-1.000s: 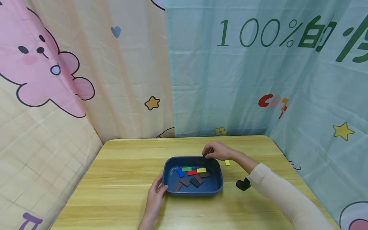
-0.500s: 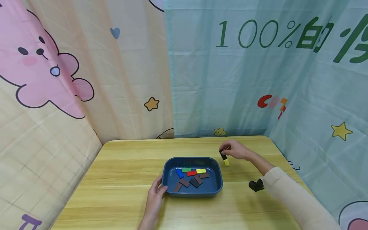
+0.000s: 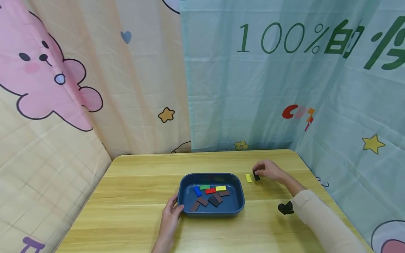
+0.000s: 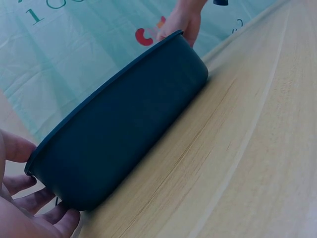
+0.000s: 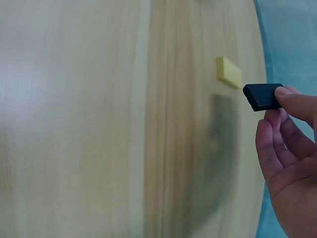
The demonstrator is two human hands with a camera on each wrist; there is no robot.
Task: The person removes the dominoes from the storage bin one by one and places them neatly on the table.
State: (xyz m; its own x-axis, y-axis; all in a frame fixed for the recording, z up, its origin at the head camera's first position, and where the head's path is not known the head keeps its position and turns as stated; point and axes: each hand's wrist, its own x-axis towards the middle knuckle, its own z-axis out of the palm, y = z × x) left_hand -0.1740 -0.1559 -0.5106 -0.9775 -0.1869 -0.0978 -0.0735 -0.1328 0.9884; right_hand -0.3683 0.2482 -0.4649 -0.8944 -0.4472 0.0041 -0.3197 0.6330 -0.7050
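Head view has the right hand (image 3: 269,170) at two o'clock from the blue tray (image 3: 215,214), its grip pinched on a black tile (image 3: 256,175), while a loose yellow tile (image 3: 248,178) lies on the tabletop (image 3: 142,186) just beside that, toward nine o'clock. At the tray's eight o'clock corner, the left hand (image 3: 169,213) has its grip clamped on the wall, thumb by the rim. Inside the tray, blue (image 3: 197,191), green (image 3: 204,187), red (image 3: 210,190) and yellow tiles (image 3: 220,188) run from nine round to two o'clock, four brown tiles (image 3: 202,201) spread between three and eight o'clock, and a second black tile (image 3: 213,201) sits at six o'clock.
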